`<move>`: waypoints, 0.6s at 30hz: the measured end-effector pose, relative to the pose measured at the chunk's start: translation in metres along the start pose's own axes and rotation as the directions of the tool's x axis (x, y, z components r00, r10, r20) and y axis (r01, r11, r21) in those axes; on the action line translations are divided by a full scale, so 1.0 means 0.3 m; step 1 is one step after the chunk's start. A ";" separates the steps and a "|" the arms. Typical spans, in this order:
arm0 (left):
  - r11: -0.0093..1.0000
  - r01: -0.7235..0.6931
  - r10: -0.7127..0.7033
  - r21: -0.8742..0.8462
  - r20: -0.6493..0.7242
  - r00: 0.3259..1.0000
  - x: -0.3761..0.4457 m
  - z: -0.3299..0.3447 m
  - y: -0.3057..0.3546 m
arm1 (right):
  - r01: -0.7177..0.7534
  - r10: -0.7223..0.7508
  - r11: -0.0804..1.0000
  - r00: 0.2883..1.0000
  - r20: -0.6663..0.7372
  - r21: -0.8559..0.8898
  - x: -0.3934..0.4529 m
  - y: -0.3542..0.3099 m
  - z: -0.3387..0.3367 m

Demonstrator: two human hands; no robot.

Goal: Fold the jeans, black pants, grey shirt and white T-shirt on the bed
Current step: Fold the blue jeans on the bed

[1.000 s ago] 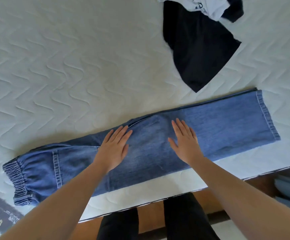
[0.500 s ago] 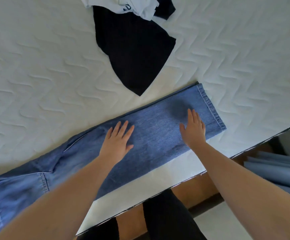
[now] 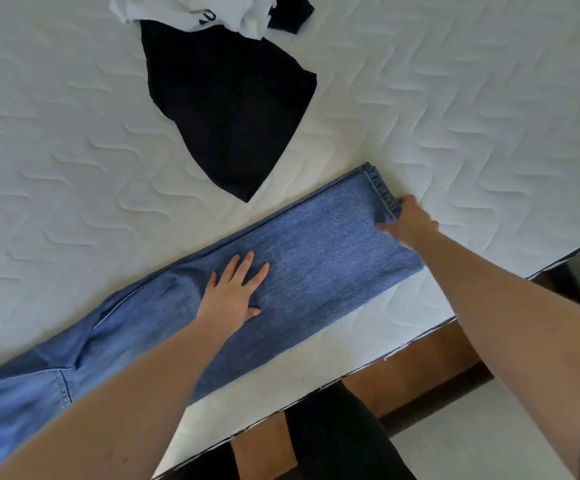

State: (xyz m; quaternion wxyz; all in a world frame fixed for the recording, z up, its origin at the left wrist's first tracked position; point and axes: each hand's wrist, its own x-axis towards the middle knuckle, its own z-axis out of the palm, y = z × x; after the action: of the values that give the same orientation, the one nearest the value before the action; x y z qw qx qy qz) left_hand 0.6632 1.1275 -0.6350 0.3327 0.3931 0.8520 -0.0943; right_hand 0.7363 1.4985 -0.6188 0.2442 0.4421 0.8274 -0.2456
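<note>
The blue jeans (image 3: 316,251) lie folded lengthwise along the near edge of the white quilted bed (image 3: 74,150), legs to the right, waist running off the left edge of view. My left hand (image 3: 233,292) rests flat on the middle of the legs, fingers spread. My right hand (image 3: 406,220) grips the hem of the legs at the right end, fingers curled under the cuff. The black pants (image 3: 233,109) lie crumpled further back. A white T-shirt (image 3: 198,12) lies bunched on top of them at the top edge. The grey shirt is not in view.
The bed's near edge runs diagonally from lower left to the right, with a brown wooden frame (image 3: 420,368) below it. My dark-trousered legs (image 3: 337,438) stand against the frame. Pale floor (image 3: 472,438) shows at the lower right.
My right hand slid right along the legs to the hem and took hold of it. My left hand stayed flat on the jeans. The view shifted right, so the waist has left the frame.
</note>
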 end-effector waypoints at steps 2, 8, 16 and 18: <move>1.000 0.003 -0.003 -0.004 0.004 1.000 0.000 -0.002 0.003 | 0.080 -0.082 0.997 0.993 0.086 0.021 0.001 -0.009 -0.031; 1.000 -0.002 0.003 -0.018 0.032 0.999 0.006 0.000 -0.003 | 0.321 -0.319 0.946 0.947 0.039 -0.043 -0.180 -0.148 -0.043; 0.982 -0.074 0.022 -0.174 -0.285 0.958 -0.097 -0.047 -0.019 | 0.528 -0.528 0.849 0.849 0.013 -0.019 -0.595 -0.370 0.119; 0.963 -0.119 -0.001 -0.242 -0.445 0.896 -0.189 -0.026 -0.075 | 0.542 -0.542 0.840 0.840 0.011 0.001 -0.667 -0.431 0.183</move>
State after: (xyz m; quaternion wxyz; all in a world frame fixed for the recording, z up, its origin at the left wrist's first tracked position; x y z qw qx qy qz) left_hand 0.6694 1.0812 -0.5951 0.1830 0.3824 0.8975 0.1213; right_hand 0.7344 1.2787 -0.5116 0.1698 0.1888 0.9176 -0.3060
